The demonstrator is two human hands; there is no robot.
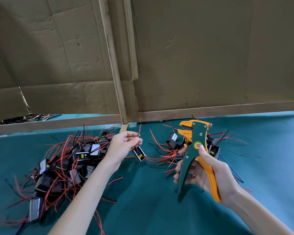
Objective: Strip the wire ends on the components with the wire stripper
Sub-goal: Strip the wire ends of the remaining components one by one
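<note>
My right hand (209, 172) grips the green and orange wire stripper (196, 150) by its handles, jaws up and pointing left. My left hand (124, 143) pinches a red wire (139, 132) whose end sticks up past my fingers. A small black component (139, 154) hangs from that wire just below my left hand. The stripper's jaws are apart from the wire, to its right.
A big pile of black components with red and black wires (66, 161) lies on the teal table cover (143, 200) at left. A smaller pile (175, 143) sits behind the stripper. Cardboard panels (193, 56) on a wooden frame (119, 82) wall off the back.
</note>
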